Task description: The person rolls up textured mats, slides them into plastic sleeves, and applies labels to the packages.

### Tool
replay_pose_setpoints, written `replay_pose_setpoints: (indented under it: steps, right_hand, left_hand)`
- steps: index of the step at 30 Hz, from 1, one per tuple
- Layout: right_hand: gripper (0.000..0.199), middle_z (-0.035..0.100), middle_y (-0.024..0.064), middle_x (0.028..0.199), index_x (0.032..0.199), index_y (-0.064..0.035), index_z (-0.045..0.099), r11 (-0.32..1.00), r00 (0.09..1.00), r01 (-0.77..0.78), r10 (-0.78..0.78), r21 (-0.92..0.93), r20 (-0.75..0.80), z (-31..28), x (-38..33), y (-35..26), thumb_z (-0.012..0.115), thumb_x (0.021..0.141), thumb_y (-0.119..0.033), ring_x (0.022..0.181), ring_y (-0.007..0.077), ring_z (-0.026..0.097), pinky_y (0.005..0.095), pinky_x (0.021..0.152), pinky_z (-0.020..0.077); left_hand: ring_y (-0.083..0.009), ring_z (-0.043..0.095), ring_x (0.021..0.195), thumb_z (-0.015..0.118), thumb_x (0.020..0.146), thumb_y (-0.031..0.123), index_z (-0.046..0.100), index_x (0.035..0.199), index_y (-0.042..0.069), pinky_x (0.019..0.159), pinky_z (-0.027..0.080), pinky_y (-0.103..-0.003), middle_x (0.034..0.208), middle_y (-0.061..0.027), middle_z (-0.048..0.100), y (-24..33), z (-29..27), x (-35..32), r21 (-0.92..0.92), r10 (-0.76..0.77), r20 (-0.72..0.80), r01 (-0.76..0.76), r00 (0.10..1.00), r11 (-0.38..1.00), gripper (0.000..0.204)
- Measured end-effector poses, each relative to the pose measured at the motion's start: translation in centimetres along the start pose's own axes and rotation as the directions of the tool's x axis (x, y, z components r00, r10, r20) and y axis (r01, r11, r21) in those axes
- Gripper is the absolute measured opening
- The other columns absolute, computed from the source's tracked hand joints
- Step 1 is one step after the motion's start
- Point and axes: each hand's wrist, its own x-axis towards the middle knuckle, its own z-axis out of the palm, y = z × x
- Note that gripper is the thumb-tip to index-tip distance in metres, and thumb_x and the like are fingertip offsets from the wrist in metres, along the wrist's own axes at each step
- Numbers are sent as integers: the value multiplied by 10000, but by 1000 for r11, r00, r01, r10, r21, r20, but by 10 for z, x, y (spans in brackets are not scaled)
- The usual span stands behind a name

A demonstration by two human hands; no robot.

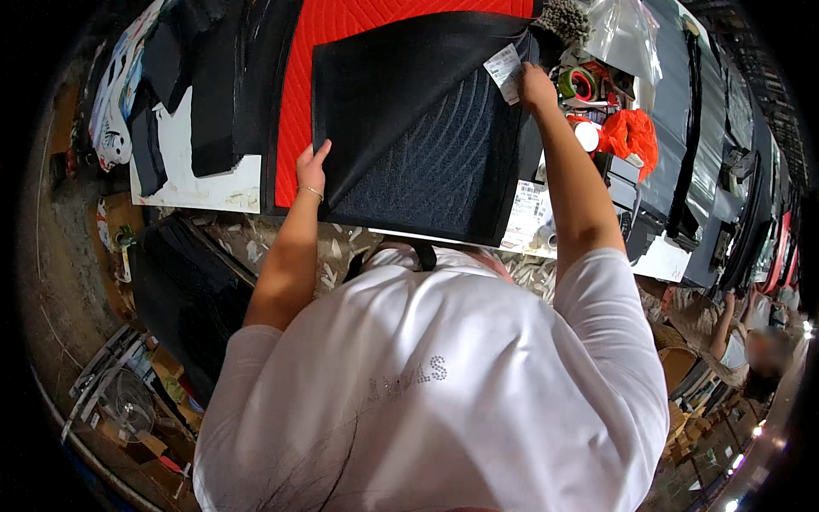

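A black floor mat (pixel 426 162) with a ribbed, curved-line pattern lies in front of me, and part of it is folded over so its smooth black backing (pixel 384 81) shows. Beside the mat's left edge is my left hand (pixel 310 169), thumb and forefinger apart, with its other fingers partly hidden. My right hand (pixel 536 88) is closed at the mat's right side, on the edge of a white printed label (pixel 503 72); its fingertips are partly out of sight. Under the black mat, a red ribbed mat (pixel 294 128) sticks out at the left and far side.
Right of the mat are tape rolls (pixel 577 84), an orange-red plastic bag (pixel 629 141) and a sheet of printed labels (pixel 531 213). Dark sheet pieces (pixel 213 128) hang over a white board (pixel 243 183) at the left. Another person (pixel 729 346) is at the far right.
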Motion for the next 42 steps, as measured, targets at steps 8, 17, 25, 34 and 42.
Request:
replay_pose_setpoints:
  steps: [8,17,25,34,42]
  right_hand:
    - [246,696,243,886,1111,23,594,838,958,-200,275,508,-76,-11,-219,-13,636,924,-133,795,374,701,452,655,518]
    - [367,635,131,1044,1315,11,495,507,758,-522,644,686,101,24,-355,-23,601,996,-136,556,200,656,298,460,483]
    - [203,625,148,1113,1092,-56,683,805,807,-382,530,454,-259,-34,-374,-39,596,909,-51,931,324,645,409,779,512]
    - [281,592,172,1103,1128,-25,646,893,650,-448,351,33,-674,-91,-320,-2,676,866,-124,1054,381,585,456,867,505]
    - [337,636,148,1261,1217,-73,660,824,725,-511,261,-244,-637,-63,-317,37,645,912,-216,1164,373,582,432,925,519]
  left_hand:
    - [-134,599,1019,693,952,299,698,1153,-37,946,433,-269,1099,-42,703,-14,-6,-5,6,12,-1,-12,1000,1000,391]
    - [-225,635,1047,663,963,385,667,1205,-33,959,448,-309,1144,-132,716,5,6,-16,275,136,12,-134,991,952,483]
    - [-321,639,1114,565,1013,397,611,1271,-60,985,454,-350,1211,-215,683,10,12,-30,316,209,-27,-191,977,930,526]
    - [-411,624,1100,543,1020,336,616,1210,-34,972,473,-415,1174,-246,657,13,24,-80,386,463,360,-581,810,717,423]
    - [-263,532,1198,638,886,191,614,1245,158,995,457,-413,1243,-73,530,3,24,-87,269,124,953,-960,277,82,361]
